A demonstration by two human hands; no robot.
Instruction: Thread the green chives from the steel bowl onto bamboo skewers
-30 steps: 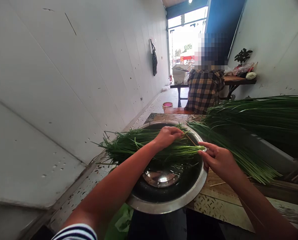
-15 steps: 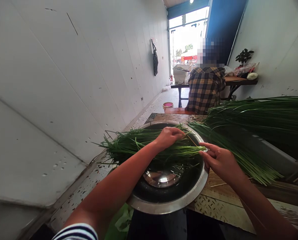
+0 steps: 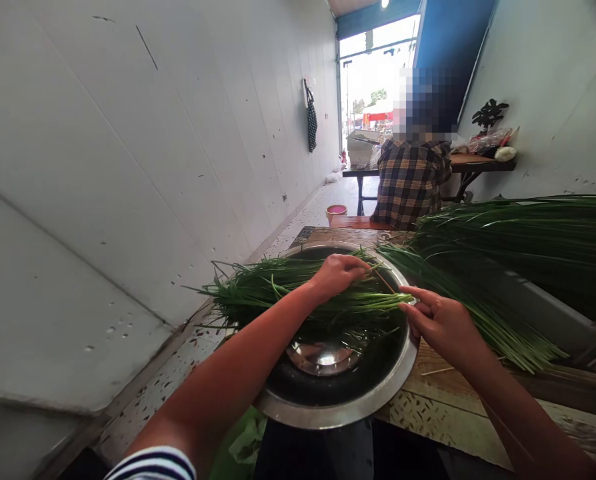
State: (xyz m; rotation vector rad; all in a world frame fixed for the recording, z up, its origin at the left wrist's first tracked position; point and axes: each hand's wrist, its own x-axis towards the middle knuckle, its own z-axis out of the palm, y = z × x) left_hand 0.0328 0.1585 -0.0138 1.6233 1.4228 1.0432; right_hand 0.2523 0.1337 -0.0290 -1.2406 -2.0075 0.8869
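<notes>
A wide metal basin holds a bunch of long green garlic chives, their leafy tips hanging over its left rim. Over the bunch, my left hand has its thumb and fingers closed on thin stalks near the cut ends. At the basin's right rim my right hand pinches the pale ends of several chives between thumb and forefinger. A thin brownish strand runs between the two hands. The bottom of the basin shines bare below the bunch.
More chives lie piled at the right over a grey crate edge, on the wooden table. Ahead, a person in a plaid shirt sits at another table. A white wall runs along the left; a green bag is below.
</notes>
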